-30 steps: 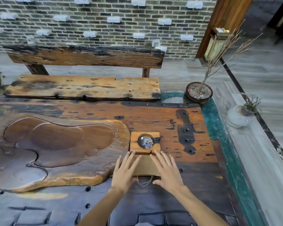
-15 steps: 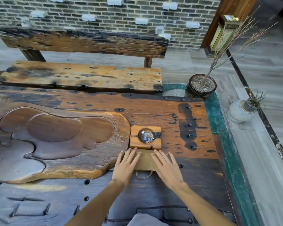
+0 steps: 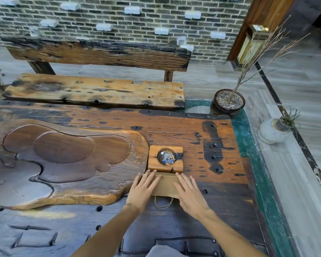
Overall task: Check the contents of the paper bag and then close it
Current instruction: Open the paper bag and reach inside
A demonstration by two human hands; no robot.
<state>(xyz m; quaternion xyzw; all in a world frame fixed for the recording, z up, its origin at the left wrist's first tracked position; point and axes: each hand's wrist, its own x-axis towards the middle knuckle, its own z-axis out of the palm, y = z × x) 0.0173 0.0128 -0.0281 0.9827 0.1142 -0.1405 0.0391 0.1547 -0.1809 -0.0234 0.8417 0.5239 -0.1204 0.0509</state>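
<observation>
A brown paper bag (image 3: 166,185) lies flat on the dark wooden table (image 3: 220,164), its mouth toward me. Its twine handle (image 3: 163,203) loops out over the near edge. My left hand (image 3: 143,190) rests palm down on the bag's left part, fingers spread. My right hand (image 3: 190,196) lies flat on the right part, fingers apart. Neither hand grips anything. What is inside the bag is hidden.
A wooden ashtray block (image 3: 166,158) with butts sits just beyond the bag, almost touching it. A carved tea tray (image 3: 63,164) fills the table's left. A bench (image 3: 100,91) stands behind; a potted twig plant (image 3: 228,102) and a white vase (image 3: 272,131) stand at right.
Both hands have stayed flat on the bag, shifting only slightly. The camera has tilted, so the scene sits a little differently in view.
</observation>
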